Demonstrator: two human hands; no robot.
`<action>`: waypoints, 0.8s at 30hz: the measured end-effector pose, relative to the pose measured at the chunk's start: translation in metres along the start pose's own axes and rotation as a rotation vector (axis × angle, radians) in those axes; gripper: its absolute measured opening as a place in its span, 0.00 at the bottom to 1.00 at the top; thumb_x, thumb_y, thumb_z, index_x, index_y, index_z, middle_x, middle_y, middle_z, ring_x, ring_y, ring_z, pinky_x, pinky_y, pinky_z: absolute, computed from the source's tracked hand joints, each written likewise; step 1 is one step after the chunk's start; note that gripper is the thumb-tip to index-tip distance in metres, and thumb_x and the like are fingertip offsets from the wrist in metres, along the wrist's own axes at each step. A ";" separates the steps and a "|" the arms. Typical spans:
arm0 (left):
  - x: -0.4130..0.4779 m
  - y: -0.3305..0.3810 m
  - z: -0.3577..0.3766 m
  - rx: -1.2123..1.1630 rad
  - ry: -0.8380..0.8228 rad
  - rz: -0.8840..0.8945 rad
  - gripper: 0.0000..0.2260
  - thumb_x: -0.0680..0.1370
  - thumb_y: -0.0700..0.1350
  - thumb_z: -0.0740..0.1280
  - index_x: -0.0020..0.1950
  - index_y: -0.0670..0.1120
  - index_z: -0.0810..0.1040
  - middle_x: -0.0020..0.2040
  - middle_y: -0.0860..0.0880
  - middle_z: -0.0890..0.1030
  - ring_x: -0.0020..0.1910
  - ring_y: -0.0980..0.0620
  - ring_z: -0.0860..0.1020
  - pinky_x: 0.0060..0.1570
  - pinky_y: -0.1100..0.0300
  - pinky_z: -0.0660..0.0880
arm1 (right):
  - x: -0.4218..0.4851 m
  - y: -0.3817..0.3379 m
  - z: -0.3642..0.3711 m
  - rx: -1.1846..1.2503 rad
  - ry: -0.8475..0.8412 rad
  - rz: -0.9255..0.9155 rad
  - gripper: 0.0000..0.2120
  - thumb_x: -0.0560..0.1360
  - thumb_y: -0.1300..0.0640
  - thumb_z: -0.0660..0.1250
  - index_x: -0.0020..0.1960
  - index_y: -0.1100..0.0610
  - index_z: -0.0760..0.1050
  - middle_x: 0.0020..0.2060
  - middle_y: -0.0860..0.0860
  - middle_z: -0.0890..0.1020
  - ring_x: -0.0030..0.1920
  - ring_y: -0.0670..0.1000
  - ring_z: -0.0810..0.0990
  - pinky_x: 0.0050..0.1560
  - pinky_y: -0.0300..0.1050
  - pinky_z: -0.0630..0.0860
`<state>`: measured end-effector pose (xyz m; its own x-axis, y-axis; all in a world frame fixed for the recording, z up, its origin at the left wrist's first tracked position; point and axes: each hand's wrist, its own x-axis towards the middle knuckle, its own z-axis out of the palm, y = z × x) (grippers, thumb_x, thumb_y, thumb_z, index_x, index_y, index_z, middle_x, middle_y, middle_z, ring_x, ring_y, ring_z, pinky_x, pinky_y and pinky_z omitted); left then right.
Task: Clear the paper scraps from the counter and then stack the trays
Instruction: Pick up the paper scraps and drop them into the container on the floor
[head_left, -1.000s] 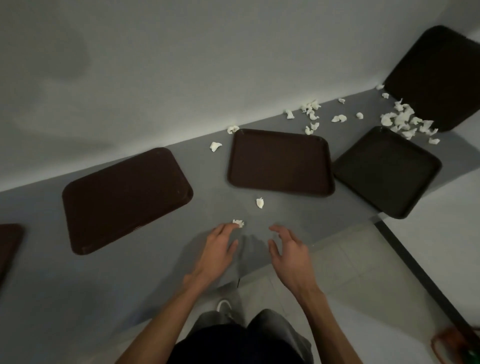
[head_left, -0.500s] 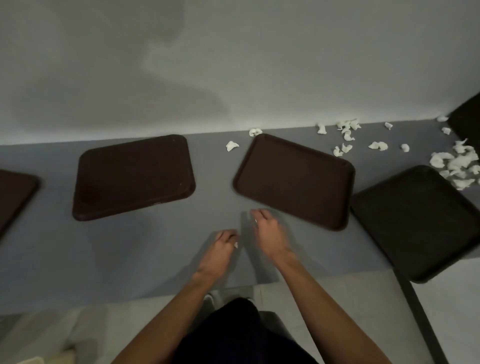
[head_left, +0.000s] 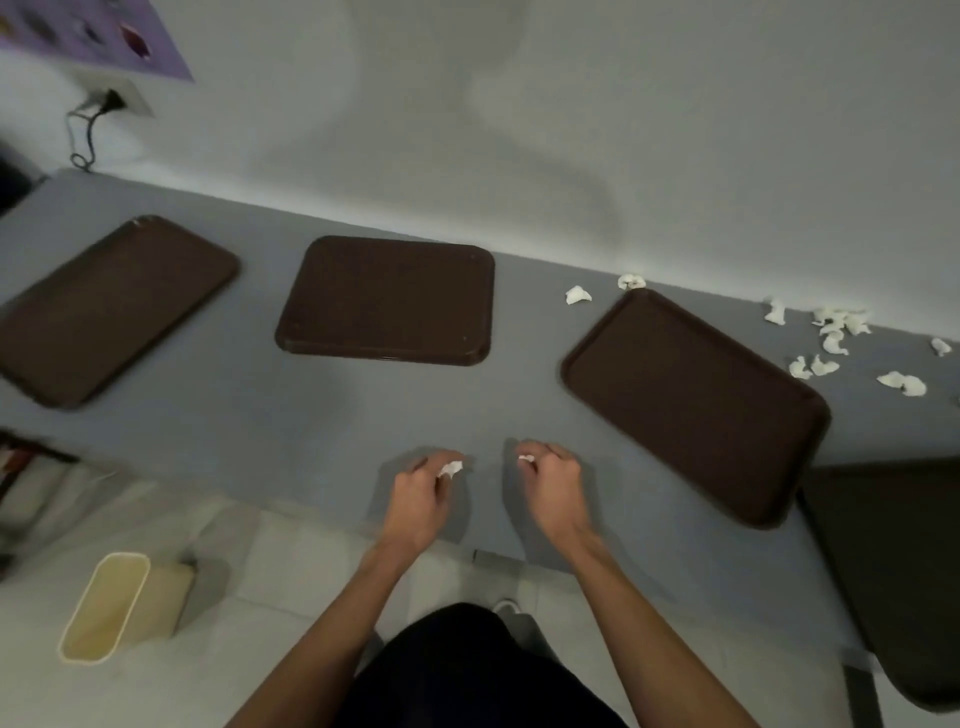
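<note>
A grey counter (head_left: 260, 415) holds several brown trays (head_left: 384, 301), lying flat and apart. Near its front edge, held apart, the left hand (head_left: 421, 499) pinches a paper scrap (head_left: 451, 469) and the right hand (head_left: 553, 488) a second scrap (head_left: 526, 458). Loose scraps (head_left: 831, 332) lie far right by the wall.

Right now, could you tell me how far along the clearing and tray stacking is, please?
Nothing looks finished yet. The left hand pinches one scrap, the right hand another scrap. Loose scraps lie by the right tray; it, the middle tray and left tray lie unstacked.
</note>
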<state>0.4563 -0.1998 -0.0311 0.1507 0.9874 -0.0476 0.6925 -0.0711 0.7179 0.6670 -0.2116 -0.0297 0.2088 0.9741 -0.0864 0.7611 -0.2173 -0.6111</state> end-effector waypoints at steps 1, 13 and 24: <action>-0.004 -0.008 -0.011 0.001 0.023 -0.003 0.16 0.77 0.33 0.67 0.57 0.49 0.85 0.51 0.48 0.85 0.47 0.50 0.83 0.55 0.65 0.74 | -0.004 -0.014 0.006 0.031 0.003 -0.022 0.08 0.78 0.63 0.70 0.54 0.54 0.84 0.51 0.54 0.85 0.52 0.56 0.81 0.57 0.49 0.77; -0.096 -0.175 -0.193 -0.019 0.206 -0.176 0.10 0.83 0.42 0.67 0.62 0.49 0.82 0.57 0.54 0.84 0.53 0.55 0.82 0.53 0.66 0.74 | -0.078 -0.227 0.155 0.172 -0.141 -0.279 0.08 0.78 0.62 0.74 0.55 0.52 0.85 0.47 0.48 0.84 0.46 0.47 0.83 0.54 0.48 0.82; -0.200 -0.356 -0.344 -0.102 0.427 -0.577 0.08 0.83 0.43 0.67 0.43 0.49 0.76 0.34 0.52 0.80 0.34 0.53 0.77 0.35 0.53 0.72 | -0.149 -0.406 0.336 0.172 -0.441 -0.437 0.05 0.80 0.56 0.72 0.55 0.50 0.83 0.48 0.46 0.85 0.46 0.44 0.83 0.50 0.39 0.81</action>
<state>-0.0633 -0.3231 -0.0384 -0.5225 0.8339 -0.1781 0.5063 0.4714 0.7221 0.1205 -0.2475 -0.0330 -0.3983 0.9124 -0.0939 0.6020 0.1828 -0.7773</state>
